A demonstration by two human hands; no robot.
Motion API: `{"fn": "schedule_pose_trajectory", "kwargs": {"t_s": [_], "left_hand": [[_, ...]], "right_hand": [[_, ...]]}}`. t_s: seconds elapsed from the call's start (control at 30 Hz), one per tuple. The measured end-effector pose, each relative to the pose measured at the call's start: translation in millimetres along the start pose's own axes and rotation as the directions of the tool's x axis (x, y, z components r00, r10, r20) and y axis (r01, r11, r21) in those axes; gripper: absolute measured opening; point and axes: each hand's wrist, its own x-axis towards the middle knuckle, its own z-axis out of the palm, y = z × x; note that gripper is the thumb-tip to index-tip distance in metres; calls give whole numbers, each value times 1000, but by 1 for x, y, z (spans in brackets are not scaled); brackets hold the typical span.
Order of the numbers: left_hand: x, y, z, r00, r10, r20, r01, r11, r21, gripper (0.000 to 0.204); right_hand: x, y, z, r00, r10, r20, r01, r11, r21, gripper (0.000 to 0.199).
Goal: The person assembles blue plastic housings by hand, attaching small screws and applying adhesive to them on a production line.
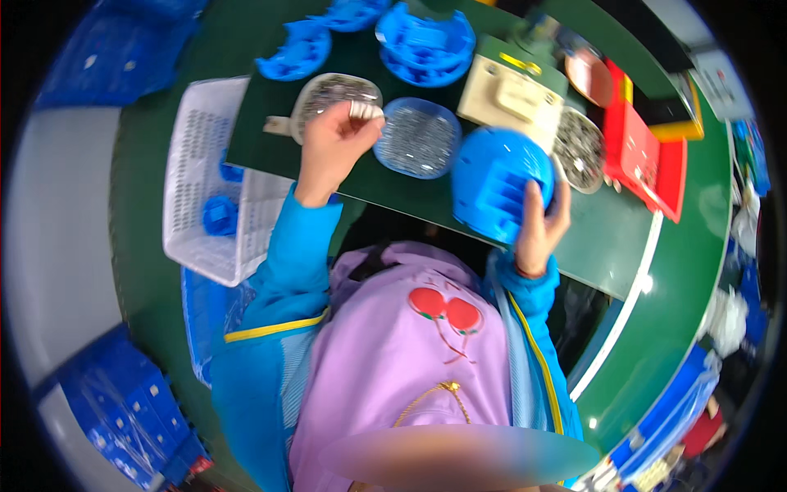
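Observation:
My right hand (543,225) grips the right side of a round blue plastic housing (484,176), with the thumb against its slotted face. The housing is tilted over the near edge of the green table. My left hand (338,148) is closed in a pinch just in front of a pale round tray (316,94) of small metal parts. White wrapping or covers (365,111) show at its fingers; whatever they hold is too small to make out. Between the hands lies a blue bowl (420,168) full of small shiny metal pieces.
Several blue plastic shells (426,45) lie at the back. A green fixture with a cream plate (479,98) stands behind the housing, beside a tray of metal parts (580,152) and a red bin (631,135). At left is a white perforated basket (201,156) with blue parts.

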Motion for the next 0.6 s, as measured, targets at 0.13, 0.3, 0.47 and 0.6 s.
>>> {"fn": "schedule_pose_trajectory", "kwargs": {"t_s": [0.13, 0.3, 0.47, 0.6], "left_hand": [[-51, 26, 70, 953, -81, 294, 131, 979, -155, 12], [-53, 1, 104, 971, 91, 223, -83, 996, -44, 14], [-53, -4, 116, 976, 155, 152, -176, 975, 138, 13], [-53, -14, 120, 980, 135, 144, -161, 969, 189, 16]], "right_hand": [[4, 2, 12, 965, -242, -97, 233, 968, -95, 58], [3, -1, 4, 911, -377, -168, 336, 913, -232, 68], [6, 2, -3, 811, -570, -134, 496, 790, -361, 76], [3, -7, -6, 680, -733, -24, 603, 578, -550, 84]]}}
